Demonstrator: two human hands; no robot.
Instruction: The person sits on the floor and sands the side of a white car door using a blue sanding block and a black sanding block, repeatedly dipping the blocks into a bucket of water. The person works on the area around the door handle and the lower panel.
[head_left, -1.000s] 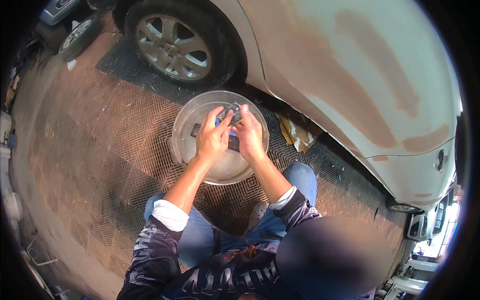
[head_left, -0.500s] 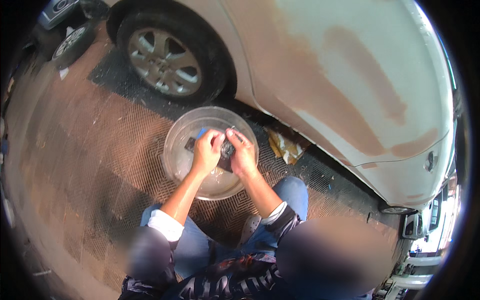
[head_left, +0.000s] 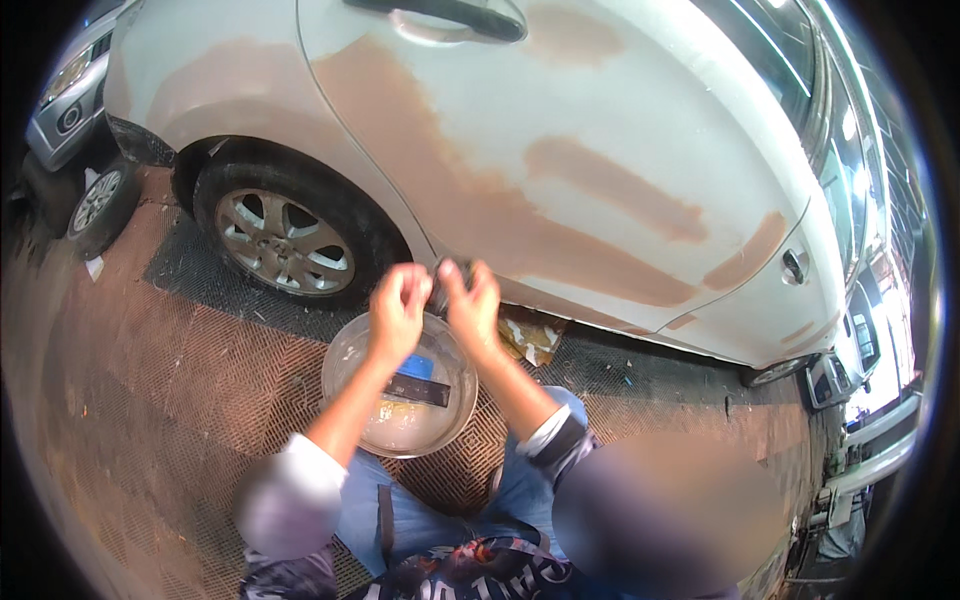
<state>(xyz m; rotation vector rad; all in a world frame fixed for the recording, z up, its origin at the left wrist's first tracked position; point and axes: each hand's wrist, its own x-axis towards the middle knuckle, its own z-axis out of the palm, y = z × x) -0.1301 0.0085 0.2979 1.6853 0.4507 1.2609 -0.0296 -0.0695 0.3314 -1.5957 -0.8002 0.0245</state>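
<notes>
Above the far rim of a translucent round basin [head_left: 345, 425], my right hand [head_left: 472, 305] is closed on a small dark grey wet-looking thing [head_left: 439, 291]; motion blur hides its kind. My left hand [head_left: 397, 315] is closed beside it, fingers curled together, and whether it also grips the dark thing is hidden. Inside the basin, under my forearms, a long black flat bar [head_left: 420, 390] lies aslant across a blue piece [head_left: 416, 367]. Cloudy whitish water [head_left: 400, 428] surrounds them.
A pale car door [head_left: 480, 110] with brownish patches rises in front of me. Its wheel [head_left: 283, 245] stands at the far left of the basin, and a loose wheel [head_left: 98, 203] leans farther left. Crumpled yellowish paper [head_left: 530, 338] lies by the sill on ribbed matting [head_left: 250, 390].
My view has tilted up, showing more of the car door. Both hands have risen from over the basin's middle toward the car, uncovering the black bar and blue piece.
</notes>
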